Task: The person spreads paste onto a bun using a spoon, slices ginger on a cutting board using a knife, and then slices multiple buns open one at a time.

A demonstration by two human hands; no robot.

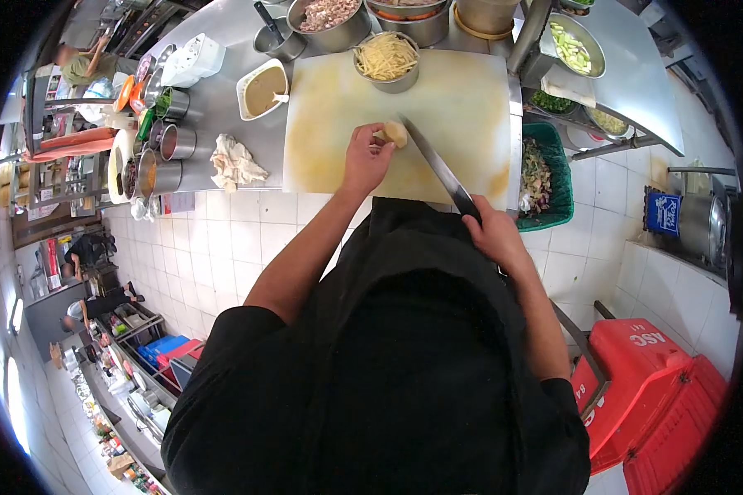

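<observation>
My left hand [368, 156] holds a pale, peeled piece that looks like ginger or potato [395, 133] over the white cutting board [328, 93]. In my right hand [499, 234] is the dark handle of a long kitchen knife [436, 162]. Its blade slants away to the upper left, with the tip close beside the pale piece. Whether blade and piece touch I cannot tell. At the board's far edge stands a round metal container [394, 85] heaped with thin pale yellow strips [386, 56].
Left of the board are a white tub of brown liquid [264, 90] and a crumpled cloth [238, 163]. Metal pots, one with chopped meat [328, 13], line the back. A green bin of scraps [551, 185] hangs at the right. Behind it stands a red bin [631, 365]. Other people are farther left.
</observation>
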